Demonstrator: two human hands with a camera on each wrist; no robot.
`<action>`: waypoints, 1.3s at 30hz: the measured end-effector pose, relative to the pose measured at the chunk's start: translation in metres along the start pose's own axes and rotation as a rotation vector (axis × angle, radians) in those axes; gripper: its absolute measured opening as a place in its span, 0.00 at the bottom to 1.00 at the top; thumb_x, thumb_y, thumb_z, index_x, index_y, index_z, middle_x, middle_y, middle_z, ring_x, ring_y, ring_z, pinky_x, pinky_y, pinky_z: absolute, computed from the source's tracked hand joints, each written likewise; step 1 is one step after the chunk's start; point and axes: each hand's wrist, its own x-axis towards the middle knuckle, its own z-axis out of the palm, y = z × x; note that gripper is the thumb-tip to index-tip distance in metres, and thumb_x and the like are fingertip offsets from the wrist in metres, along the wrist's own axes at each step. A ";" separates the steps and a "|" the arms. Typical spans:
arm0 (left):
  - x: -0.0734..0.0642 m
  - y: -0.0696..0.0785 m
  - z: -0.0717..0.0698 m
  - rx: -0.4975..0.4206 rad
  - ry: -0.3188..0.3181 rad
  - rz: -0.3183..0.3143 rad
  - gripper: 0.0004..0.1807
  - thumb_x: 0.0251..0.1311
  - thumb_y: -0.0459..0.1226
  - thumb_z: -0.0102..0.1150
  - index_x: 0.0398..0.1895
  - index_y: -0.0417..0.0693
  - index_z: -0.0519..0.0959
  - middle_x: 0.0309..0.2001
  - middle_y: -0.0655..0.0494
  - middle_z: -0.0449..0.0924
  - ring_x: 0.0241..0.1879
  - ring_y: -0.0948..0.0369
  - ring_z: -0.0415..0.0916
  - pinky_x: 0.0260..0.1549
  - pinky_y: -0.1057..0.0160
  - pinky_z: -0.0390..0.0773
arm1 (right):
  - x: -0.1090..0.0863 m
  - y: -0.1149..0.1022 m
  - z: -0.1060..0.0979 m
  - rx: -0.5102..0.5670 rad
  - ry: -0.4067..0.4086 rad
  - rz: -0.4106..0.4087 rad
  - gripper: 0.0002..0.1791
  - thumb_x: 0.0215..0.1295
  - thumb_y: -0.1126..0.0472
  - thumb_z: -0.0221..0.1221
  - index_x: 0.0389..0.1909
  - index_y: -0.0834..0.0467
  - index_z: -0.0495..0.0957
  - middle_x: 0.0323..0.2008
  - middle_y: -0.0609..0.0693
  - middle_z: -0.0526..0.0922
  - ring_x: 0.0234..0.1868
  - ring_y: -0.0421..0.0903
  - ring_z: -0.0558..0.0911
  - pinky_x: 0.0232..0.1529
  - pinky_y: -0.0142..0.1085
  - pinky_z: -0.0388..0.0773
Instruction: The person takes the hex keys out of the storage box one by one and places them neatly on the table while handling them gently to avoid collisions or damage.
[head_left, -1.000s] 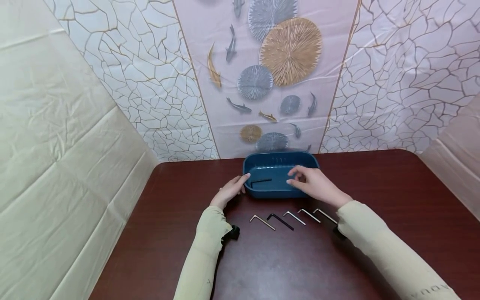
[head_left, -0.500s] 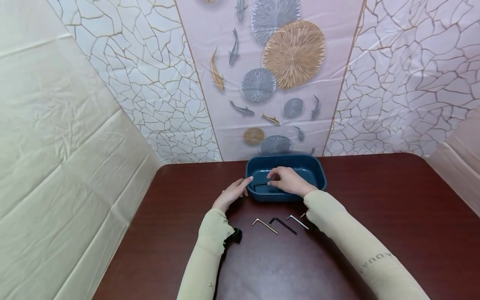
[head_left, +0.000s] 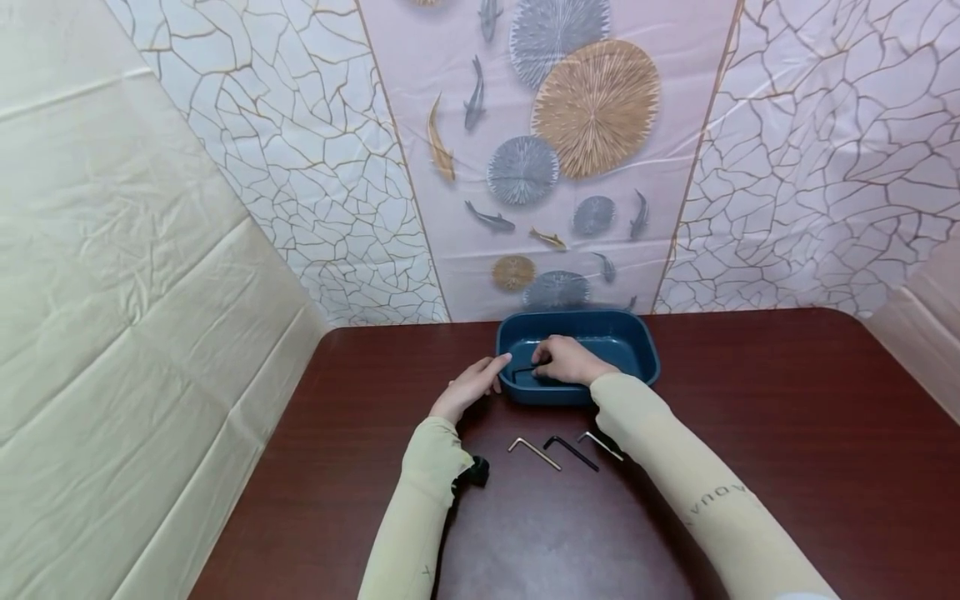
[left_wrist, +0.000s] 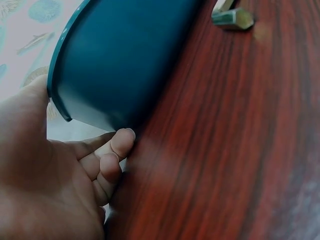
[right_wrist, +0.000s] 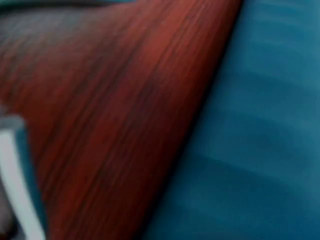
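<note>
A blue plastic basin point(head_left: 637, 335) stands at the back of the table, also large in the left wrist view, where its outer wall point(left_wrist: 117, 55) shows. My left hand point(head_left: 471, 388) grips its left end, thumb at the rim and curled fingers low against the outside. Inside the basin, my right hand point(head_left: 572, 362) pinches a black hex key point(head_left: 523, 370), whose bent end points left; the fingers cover its other end. On the table in front lie a brass-coloured hex key point(head_left: 537, 454), a black hex key point(head_left: 573, 454) and a silver hex key point(head_left: 602, 447), partly beside the right sleeve.
The dark red wooden table point(head_left: 570, 533) runs up to a patterned cloth backdrop point(head_left: 352, 208). A pale cloth wall point(head_left: 150, 333) rises on the left. The right sleeve point(head_left: 675, 450) blocks the table area right of the silver key. The right wrist view is blurred.
My right hand has moved left and down inside the basin, from holding nothing to pinching the black hex key. The right sleeve now covers some keys seen earlier. My left hand stays at the basin.
</note>
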 end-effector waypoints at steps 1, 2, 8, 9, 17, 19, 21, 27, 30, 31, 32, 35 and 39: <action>0.000 0.000 0.000 0.001 0.002 0.000 0.37 0.65 0.72 0.41 0.37 0.48 0.76 0.28 0.54 0.75 0.34 0.54 0.72 0.69 0.34 0.35 | 0.001 0.000 0.000 -0.005 -0.003 0.001 0.09 0.66 0.61 0.66 0.44 0.61 0.84 0.40 0.53 0.81 0.44 0.50 0.81 0.50 0.47 0.78; 0.001 0.001 0.000 0.000 0.005 0.001 0.36 0.66 0.71 0.41 0.37 0.48 0.76 0.28 0.54 0.74 0.34 0.54 0.72 0.69 0.34 0.35 | 0.002 0.000 -0.001 -0.007 -0.010 0.002 0.09 0.67 0.62 0.66 0.44 0.61 0.84 0.40 0.53 0.81 0.44 0.50 0.81 0.50 0.47 0.77; 0.002 0.002 0.000 -0.020 0.007 0.008 0.33 0.69 0.67 0.42 0.37 0.48 0.76 0.28 0.54 0.74 0.33 0.54 0.72 0.69 0.35 0.36 | 0.005 -0.001 -0.005 0.046 -0.079 0.058 0.06 0.69 0.61 0.63 0.41 0.60 0.84 0.39 0.51 0.84 0.40 0.46 0.81 0.49 0.45 0.77; 0.003 0.002 0.000 -0.021 0.007 0.010 0.33 0.69 0.67 0.42 0.37 0.47 0.76 0.28 0.54 0.74 0.33 0.54 0.72 0.69 0.35 0.36 | 0.005 0.000 -0.005 0.050 -0.092 0.068 0.06 0.70 0.61 0.63 0.41 0.59 0.85 0.39 0.50 0.85 0.40 0.45 0.81 0.48 0.44 0.77; 0.003 0.005 0.001 -0.007 0.019 0.023 0.35 0.68 0.68 0.42 0.38 0.45 0.77 0.27 0.54 0.73 0.33 0.54 0.72 0.69 0.34 0.34 | 0.004 -0.001 -0.010 0.013 -0.169 0.021 0.06 0.72 0.61 0.60 0.38 0.59 0.84 0.34 0.47 0.83 0.33 0.41 0.78 0.44 0.41 0.77; 0.003 0.005 0.002 -0.001 0.022 0.024 0.34 0.69 0.67 0.42 0.38 0.45 0.77 0.27 0.54 0.74 0.33 0.54 0.72 0.69 0.34 0.34 | 0.004 0.000 -0.011 0.008 -0.181 -0.007 0.08 0.72 0.62 0.59 0.32 0.58 0.82 0.26 0.45 0.78 0.27 0.40 0.73 0.40 0.39 0.75; 0.003 0.005 0.002 0.002 0.022 0.021 0.34 0.70 0.67 0.42 0.38 0.45 0.77 0.28 0.54 0.74 0.34 0.54 0.72 0.69 0.34 0.34 | 0.004 0.001 -0.010 0.011 -0.198 -0.028 0.13 0.73 0.63 0.58 0.24 0.56 0.77 0.20 0.43 0.70 0.22 0.39 0.66 0.36 0.37 0.71; 0.004 0.004 0.003 0.008 0.021 0.011 0.33 0.69 0.68 0.41 0.37 0.47 0.76 0.29 0.52 0.75 0.34 0.54 0.72 0.69 0.34 0.34 | 0.001 0.000 -0.013 0.002 -0.244 -0.084 0.18 0.74 0.63 0.57 0.20 0.55 0.73 0.17 0.42 0.65 0.19 0.39 0.60 0.32 0.34 0.67; 0.004 0.003 0.004 0.009 0.019 0.010 0.33 0.70 0.67 0.41 0.37 0.47 0.76 0.29 0.52 0.75 0.34 0.53 0.72 0.69 0.34 0.32 | -0.001 -0.004 -0.016 -0.018 -0.263 -0.075 0.10 0.74 0.63 0.57 0.31 0.59 0.81 0.27 0.43 0.78 0.24 0.38 0.69 0.36 0.34 0.71; 0.004 0.003 0.003 0.009 0.019 0.009 0.32 0.70 0.67 0.41 0.37 0.47 0.75 0.29 0.52 0.75 0.34 0.53 0.72 0.69 0.33 0.32 | -0.002 -0.006 -0.017 -0.023 -0.269 -0.072 0.08 0.74 0.63 0.57 0.35 0.60 0.82 0.31 0.45 0.82 0.27 0.38 0.73 0.37 0.35 0.73; 0.003 0.003 0.003 0.008 0.020 0.010 0.32 0.70 0.67 0.41 0.37 0.47 0.75 0.29 0.52 0.75 0.35 0.53 0.72 0.69 0.33 0.31 | -0.003 -0.007 -0.018 -0.029 -0.274 -0.071 0.07 0.74 0.64 0.57 0.39 0.61 0.83 0.35 0.47 0.84 0.29 0.39 0.76 0.39 0.36 0.74; 0.002 0.003 0.003 0.006 0.022 0.012 0.33 0.69 0.68 0.41 0.37 0.48 0.75 0.29 0.52 0.75 0.34 0.53 0.71 0.69 0.33 0.31 | -0.004 -0.011 -0.020 -0.045 -0.286 -0.068 0.08 0.74 0.65 0.56 0.43 0.62 0.83 0.42 0.50 0.85 0.37 0.41 0.80 0.45 0.39 0.78; 0.002 0.001 0.004 0.009 0.025 0.016 0.33 0.69 0.68 0.40 0.37 0.48 0.75 0.29 0.53 0.75 0.33 0.54 0.71 0.69 0.34 0.35 | -0.004 -0.014 -0.022 -0.074 -0.294 -0.066 0.09 0.72 0.65 0.58 0.46 0.63 0.84 0.45 0.52 0.86 0.46 0.45 0.83 0.50 0.43 0.79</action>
